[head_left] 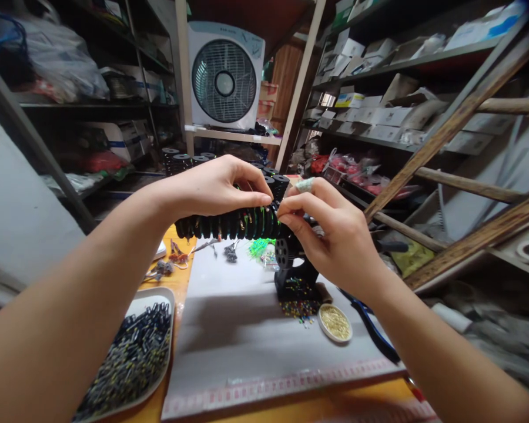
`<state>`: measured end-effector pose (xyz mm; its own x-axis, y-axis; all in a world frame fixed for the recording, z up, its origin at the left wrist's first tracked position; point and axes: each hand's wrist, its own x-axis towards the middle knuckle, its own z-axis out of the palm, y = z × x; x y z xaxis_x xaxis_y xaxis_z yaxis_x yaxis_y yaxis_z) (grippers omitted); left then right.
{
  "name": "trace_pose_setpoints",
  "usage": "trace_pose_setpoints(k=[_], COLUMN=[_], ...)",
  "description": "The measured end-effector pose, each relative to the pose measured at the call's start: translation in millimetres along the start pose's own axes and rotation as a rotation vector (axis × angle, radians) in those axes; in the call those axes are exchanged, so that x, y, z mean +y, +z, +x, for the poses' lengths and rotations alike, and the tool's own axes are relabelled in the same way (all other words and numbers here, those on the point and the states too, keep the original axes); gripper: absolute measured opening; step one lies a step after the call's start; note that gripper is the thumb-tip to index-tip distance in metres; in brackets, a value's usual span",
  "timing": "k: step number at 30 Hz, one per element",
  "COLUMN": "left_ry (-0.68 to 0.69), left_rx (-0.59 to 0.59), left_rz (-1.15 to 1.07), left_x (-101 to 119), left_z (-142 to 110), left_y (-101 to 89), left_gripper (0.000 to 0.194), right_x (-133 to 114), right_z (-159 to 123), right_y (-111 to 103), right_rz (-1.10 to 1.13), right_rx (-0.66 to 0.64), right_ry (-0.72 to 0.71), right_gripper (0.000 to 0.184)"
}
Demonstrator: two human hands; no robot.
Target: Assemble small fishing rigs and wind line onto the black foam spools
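My left hand [229, 185] reaches over a row of black spools [223, 226] with bits of green and small gold-coloured metal pieces on them. Its thumb and fingers are pinched near the row's right end. My right hand [324, 220] meets it there, thumb and index finger pressed together, with a pale wrap [305, 185] round one finger. What lies between the fingertips is too small to make out. Below the hands stands a black holder [295, 279] with a round perforated disc [282, 254]. Small coloured beads [300, 311] lie at its foot.
A white dish of gold-coloured bits [335, 323] and blue-handled pliers [374, 332] lie on the white board [229, 358]. At left sits a tray [171, 329] of dark small parts. Bright green pieces [261, 248] lie behind. A fan [224, 76], loaded shelves and a wooden ladder [462, 138] surround the table.
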<state>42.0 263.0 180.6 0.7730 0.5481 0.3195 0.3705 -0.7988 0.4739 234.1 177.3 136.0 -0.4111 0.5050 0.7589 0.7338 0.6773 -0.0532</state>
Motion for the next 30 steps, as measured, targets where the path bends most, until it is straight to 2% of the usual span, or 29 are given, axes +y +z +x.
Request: trace_pose_setpoints(k=[6, 17, 22, 26, 30], left_ry=[0.003, 0.014, 0.01, -0.013, -0.04], left_rx=[0.001, 0.019, 0.02, 0.031, 0.048], left_rz=[-0.011, 0.001, -0.002, 0.01, 0.035], left_x=[0, 0, 1, 2, 3], left_z=[0, -1, -1, -2, -2], left_y=[0.4, 0.5, 0.8, 0.8, 0.3], left_gripper=[0.025, 0.025, 0.025, 0.028, 0.032], right_x=[0, 6, 4, -1, -2], right_z=[-4, -16, -14, -15, -32], right_y=[3, 10, 3, -7, -17], right_rz=[-0.062, -0.244, -0.32, -0.304, -0.35], right_rx=[0.014, 0.003, -0.105, -0.239, -0.244], right_ry=[-0.035, -0.228, -0.327, -0.305, -0.288], right_gripper=[0.014, 0.021, 0.021, 0.027, 0.038])
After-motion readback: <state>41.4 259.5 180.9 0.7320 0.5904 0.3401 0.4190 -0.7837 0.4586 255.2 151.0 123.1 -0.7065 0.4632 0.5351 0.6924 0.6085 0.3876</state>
